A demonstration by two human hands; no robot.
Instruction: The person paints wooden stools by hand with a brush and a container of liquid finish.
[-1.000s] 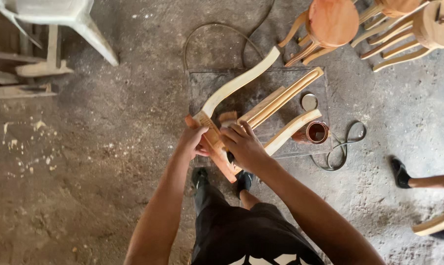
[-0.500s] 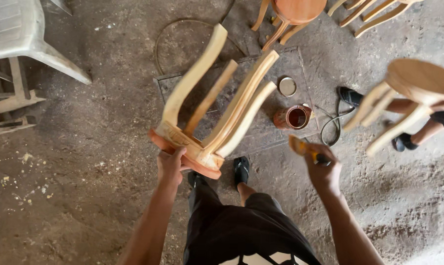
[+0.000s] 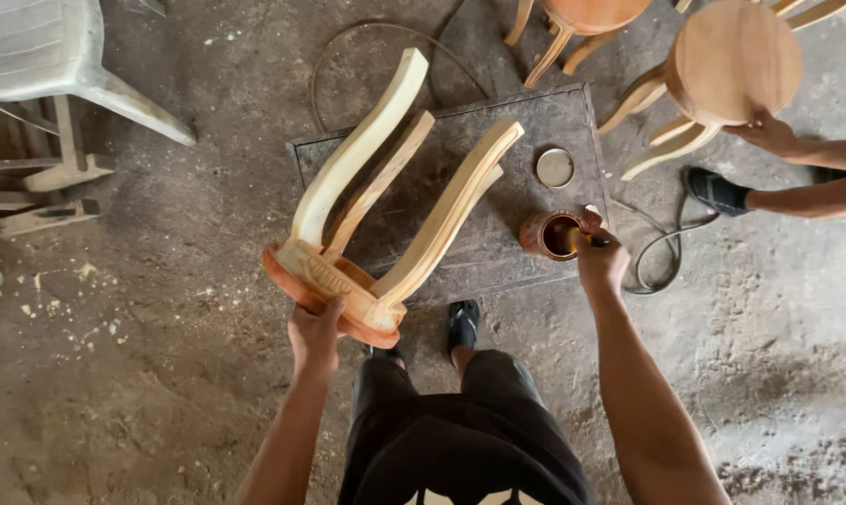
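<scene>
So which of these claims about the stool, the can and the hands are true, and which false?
1. The left hand grips the upturned wooden stool by its seat rim. True.
2. The right hand rests flat on the floor. False: it holds a brush at the open can.
3. The can's lid lies on the dark board. True.
4. Nobody else is near. False: another person's hand touches a second stool.

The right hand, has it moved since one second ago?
Yes. The right hand left the stool and went right, to the open can on the dark board.
</scene>
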